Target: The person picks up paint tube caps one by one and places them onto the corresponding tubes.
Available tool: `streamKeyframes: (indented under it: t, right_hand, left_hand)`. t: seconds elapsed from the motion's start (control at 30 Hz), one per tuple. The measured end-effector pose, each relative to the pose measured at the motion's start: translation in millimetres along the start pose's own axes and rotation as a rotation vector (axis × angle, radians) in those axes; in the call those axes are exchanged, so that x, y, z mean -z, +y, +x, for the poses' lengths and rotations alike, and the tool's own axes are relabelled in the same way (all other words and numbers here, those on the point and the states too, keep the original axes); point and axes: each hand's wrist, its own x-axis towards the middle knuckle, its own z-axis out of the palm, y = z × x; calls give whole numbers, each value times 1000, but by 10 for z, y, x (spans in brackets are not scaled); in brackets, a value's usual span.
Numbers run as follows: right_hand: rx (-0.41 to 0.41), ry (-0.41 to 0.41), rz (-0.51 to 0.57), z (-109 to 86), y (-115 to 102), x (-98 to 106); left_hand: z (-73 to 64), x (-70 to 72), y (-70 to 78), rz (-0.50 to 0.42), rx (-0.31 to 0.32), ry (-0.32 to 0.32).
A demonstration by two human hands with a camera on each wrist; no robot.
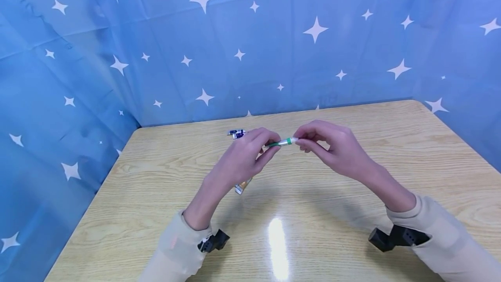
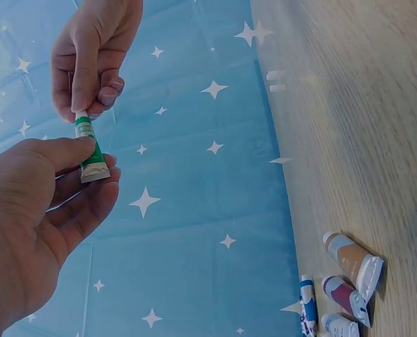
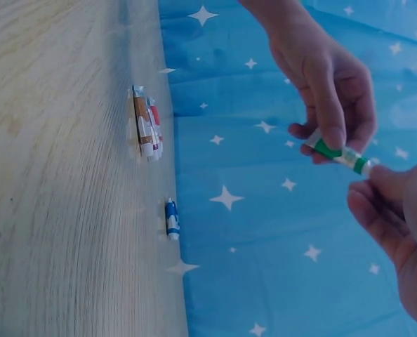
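Note:
A small green-and-silver paint tube (image 1: 285, 142) is held up over the table between both hands. My left hand (image 1: 244, 153) pinches its flat crimped end, the thumb lying across the green label in the left wrist view. At the other end, my right hand (image 1: 338, 148) pinches the white cap between thumb and fingers. Those fingertips hide most of the cap in every view. The right wrist view shows the same tube (image 3: 352, 161) tilted, its green band just short of the right thumb.
On the wooden table (image 1: 156, 212), an ochre tube (image 2: 350, 258) and a maroon tube (image 2: 343, 293) lie side by side, below the left forearm. Farther back are blue-and-white tubes (image 1: 236, 132). A star-printed blue curtain (image 1: 258, 47) borders the table's back and left.

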Motion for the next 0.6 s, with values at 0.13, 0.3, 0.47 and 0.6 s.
streamKeyframes:
  t: [0.13,0.3,0.47,0.6]
  right_hand:
    - [-1,6,4,-5,14,-12]
    - [-4,16,-9,-12,25,-22]
    - [-5,19,-32,-27,29,-30]
    - [14,24,-68,-31,29,-37]
  left_hand:
    - [-1,-15,1,-8,-8,0]
    - [-6,-25,8,9,-21,10]
    - [-8,-33,19,61,-45,20]
    - [-5,-33,40,101,-65,22]
